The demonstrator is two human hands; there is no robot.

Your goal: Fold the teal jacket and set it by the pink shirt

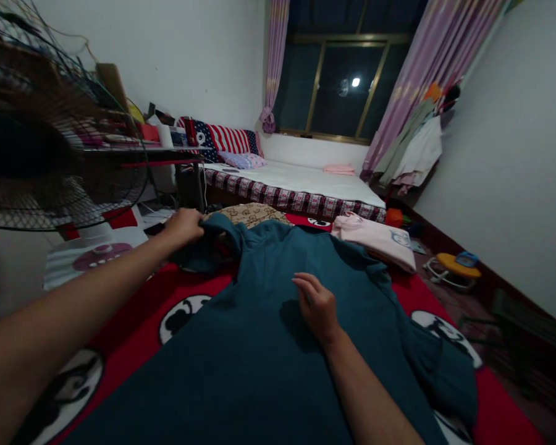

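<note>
The teal garment [259,352] is spread over the red blanket [204,279], one sleeve [229,228] clamped in the grip of the left hand [184,226] near the left edge; nothing is held by the loosely curled right hand [319,310] above it. Soft, limp, light handling is judged likely, hold being best taken at sleeve seams.

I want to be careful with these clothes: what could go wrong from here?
The left hand grips one sleeve of the teal shirt; the right hand seems to hover above it, so pulling might drag the shirt askew. The folded pink garment lies right by the shirt and could be nudged. The fan looks blurred, perhaps spinning, and might ruffle the cloth.
</note>
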